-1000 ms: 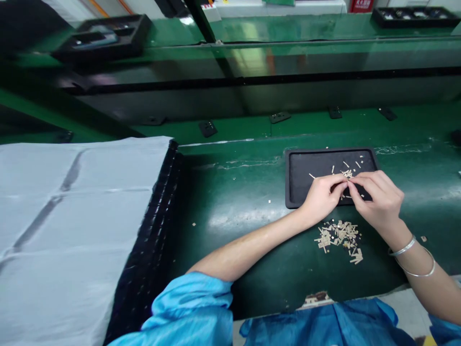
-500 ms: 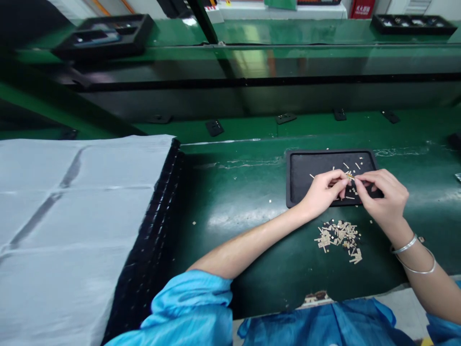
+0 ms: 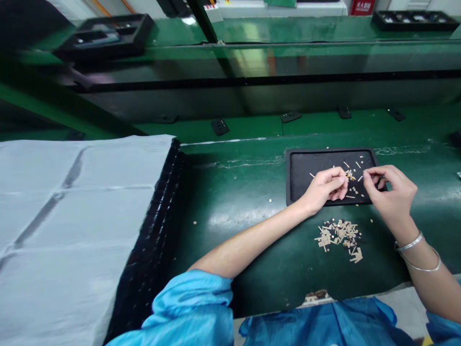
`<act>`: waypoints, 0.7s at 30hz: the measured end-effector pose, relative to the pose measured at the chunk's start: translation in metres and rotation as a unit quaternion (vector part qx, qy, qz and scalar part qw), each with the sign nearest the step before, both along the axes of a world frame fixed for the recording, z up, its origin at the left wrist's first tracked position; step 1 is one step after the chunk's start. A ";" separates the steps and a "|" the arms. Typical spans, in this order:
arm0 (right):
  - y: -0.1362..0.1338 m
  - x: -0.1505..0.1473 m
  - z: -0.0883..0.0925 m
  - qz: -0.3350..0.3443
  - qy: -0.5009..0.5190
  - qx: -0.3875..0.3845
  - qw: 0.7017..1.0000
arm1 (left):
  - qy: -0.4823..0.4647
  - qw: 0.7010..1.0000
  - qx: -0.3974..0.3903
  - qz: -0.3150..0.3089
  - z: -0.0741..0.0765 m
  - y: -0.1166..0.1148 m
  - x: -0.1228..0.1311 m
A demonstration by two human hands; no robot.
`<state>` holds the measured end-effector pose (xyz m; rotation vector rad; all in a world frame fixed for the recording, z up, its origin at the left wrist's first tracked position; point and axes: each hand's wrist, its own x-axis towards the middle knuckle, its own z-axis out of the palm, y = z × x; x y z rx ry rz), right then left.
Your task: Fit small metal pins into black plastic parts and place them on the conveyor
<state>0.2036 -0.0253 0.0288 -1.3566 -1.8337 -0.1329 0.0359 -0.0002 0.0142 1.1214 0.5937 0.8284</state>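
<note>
A worker's left hand (image 3: 328, 185), thumb bent against curled fingers, and right hand (image 3: 392, 191), thumb and forefinger drawn together, are poised over a black rectangular tray (image 3: 301, 166); whether either grips a piece cannot be told. Small pale strips (image 3: 349, 174) lie scattered in the tray between the two hands. A heap of loose pieces (image 3: 341, 231) rests on the green tabletop (image 3: 245, 185), nearer the worker than both hands.

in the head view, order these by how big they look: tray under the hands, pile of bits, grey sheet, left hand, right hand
1. Grey sheet, cut off by the frame
2. Tray, partly covered
3. Right hand, left hand, pile: too alike to rank
</note>
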 end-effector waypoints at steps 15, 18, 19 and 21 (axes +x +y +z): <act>-0.009 -0.012 0.007 0.188 -0.001 0.042 0.981 | -0.089 0.968 -0.168 -0.161 0.006 0.009 -0.006; -0.009 -0.011 0.007 0.195 -0.006 0.045 0.980 | -0.084 0.968 -0.167 -0.165 0.006 0.008 -0.005; -0.009 -0.011 0.007 0.196 -0.009 0.047 0.979 | -0.083 0.968 -0.168 -0.165 0.005 0.008 -0.005; -0.010 -0.011 0.008 0.200 -0.017 0.050 0.978 | -0.081 0.968 -0.170 -0.166 0.005 0.008 -0.005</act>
